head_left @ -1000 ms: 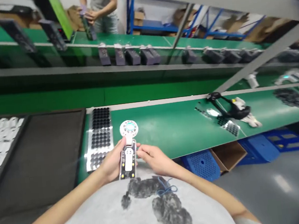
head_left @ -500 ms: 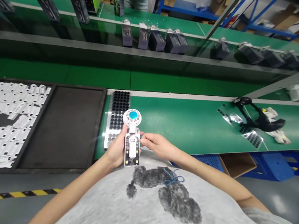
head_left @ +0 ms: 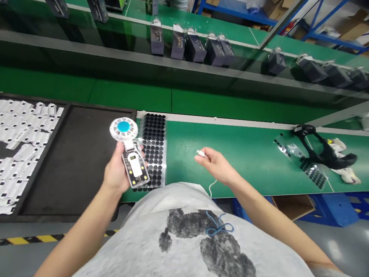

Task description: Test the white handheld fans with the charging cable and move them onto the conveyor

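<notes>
A gray-shirted person [head_left: 133, 252] here is holding a white, round-headed device [head_left: 135, 166] in the left hand [head_left: 115, 171], fingers curling round it, above a green tabletop [head_left: 182, 136]; the right hand [head_left: 219, 165] is pinching a cable plug [head_left: 200, 153] between its fingers; a sheet of black dots [head_left: 155, 148] is lying behind the device, dark boxes [head_left: 178, 45] standing beyond

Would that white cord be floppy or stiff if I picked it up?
The white cord would probably flop, since it curves below the right hand. The small plug in that hand is likely stiffer, poking straight out. Being thin, the cord looks light too.
</notes>
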Demonstrator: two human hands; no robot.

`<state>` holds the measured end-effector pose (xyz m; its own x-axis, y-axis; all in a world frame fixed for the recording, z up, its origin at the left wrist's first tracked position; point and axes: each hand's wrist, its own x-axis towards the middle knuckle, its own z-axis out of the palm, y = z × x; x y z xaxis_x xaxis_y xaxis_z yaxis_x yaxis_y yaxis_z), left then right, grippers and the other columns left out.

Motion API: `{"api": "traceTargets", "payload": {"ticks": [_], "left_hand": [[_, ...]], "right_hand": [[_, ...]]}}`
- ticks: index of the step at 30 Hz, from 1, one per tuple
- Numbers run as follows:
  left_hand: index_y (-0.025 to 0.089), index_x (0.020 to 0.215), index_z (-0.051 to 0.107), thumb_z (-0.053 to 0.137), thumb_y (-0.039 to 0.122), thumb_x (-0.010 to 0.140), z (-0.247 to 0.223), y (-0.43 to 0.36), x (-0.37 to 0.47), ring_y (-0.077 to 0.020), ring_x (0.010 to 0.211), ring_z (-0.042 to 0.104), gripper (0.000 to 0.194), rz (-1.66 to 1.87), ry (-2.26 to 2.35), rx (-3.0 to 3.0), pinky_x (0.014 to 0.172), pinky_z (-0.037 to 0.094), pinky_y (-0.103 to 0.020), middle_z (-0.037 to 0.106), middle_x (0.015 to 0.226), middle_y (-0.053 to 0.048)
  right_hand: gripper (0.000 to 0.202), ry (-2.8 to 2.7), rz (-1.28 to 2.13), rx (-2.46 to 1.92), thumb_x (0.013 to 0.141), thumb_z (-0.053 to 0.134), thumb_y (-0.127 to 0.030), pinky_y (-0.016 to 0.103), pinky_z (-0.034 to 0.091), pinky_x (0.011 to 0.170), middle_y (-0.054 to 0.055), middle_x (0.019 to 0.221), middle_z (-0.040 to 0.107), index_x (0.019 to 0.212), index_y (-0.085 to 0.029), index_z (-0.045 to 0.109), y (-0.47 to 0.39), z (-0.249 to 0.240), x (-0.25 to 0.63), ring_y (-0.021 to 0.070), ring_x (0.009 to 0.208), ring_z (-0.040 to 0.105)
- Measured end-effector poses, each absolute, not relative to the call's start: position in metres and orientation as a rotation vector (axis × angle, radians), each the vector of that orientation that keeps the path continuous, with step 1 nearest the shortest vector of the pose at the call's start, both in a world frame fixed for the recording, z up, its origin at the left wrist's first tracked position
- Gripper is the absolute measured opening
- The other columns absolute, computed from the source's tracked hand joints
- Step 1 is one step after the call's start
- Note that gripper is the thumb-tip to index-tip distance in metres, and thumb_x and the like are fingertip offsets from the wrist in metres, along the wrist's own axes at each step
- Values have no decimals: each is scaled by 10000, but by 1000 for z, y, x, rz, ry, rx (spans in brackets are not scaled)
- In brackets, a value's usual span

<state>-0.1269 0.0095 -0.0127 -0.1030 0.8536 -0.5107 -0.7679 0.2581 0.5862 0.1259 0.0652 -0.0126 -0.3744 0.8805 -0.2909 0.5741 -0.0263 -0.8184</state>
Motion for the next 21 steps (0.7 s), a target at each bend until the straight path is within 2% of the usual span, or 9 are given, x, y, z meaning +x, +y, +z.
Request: {"api": "traceTargets", "payload": {"ticks": [2,3,6,9,13,21], "left_hand": [[108,914,614,277,407,928,-30,22,-143,-165,613,624,451,1375,972,142,552,546,-302,651,786,-83],[99,912,611,271,403,929,-41,28,-147,-162,607,622,456,1342,963,152,543,543,-294,650,781,-88],[78,910,599,291,375,929,-77,44,-145,-137,559,608,429,1260,955,146,519,527,-247,647,726,-85],[69,863,595,336,356,917,-107,53,-136,-120,512,592,389,1252,981,121,523,520,-232,636,664,-68],[88,822,595,349,377,902,-128,53,-131,-127,513,604,387,1285,1041,106,553,527,-249,632,643,-46],[109,826,583,523,415,800,-134,49,-128,-158,567,636,312,1320,1135,160,540,507,-249,654,692,-48]], "right_hand": [[321,-1898,1300,-1588,773,576,-452,219,235,444,-101,498,268,654,-203,411,75,-39,124,82,442,270],[315,-1909,1278,-1595,766,591,-439,220,251,450,-97,499,288,652,-199,423,78,-53,119,85,446,289],[195,-1993,1190,-1559,788,597,-341,237,372,597,-26,632,487,721,-163,554,79,-91,92,121,607,467],[85,-2119,1138,-1478,792,612,-238,252,393,771,29,816,587,812,-163,647,75,-117,66,149,806,537],[91,-2236,1115,-1447,796,623,-184,242,409,787,29,873,622,858,-198,688,71,-135,52,150,829,571],[156,-2299,1090,-1562,785,647,-226,268,420,779,57,934,632,933,-198,689,72,-139,45,181,842,588]]}}
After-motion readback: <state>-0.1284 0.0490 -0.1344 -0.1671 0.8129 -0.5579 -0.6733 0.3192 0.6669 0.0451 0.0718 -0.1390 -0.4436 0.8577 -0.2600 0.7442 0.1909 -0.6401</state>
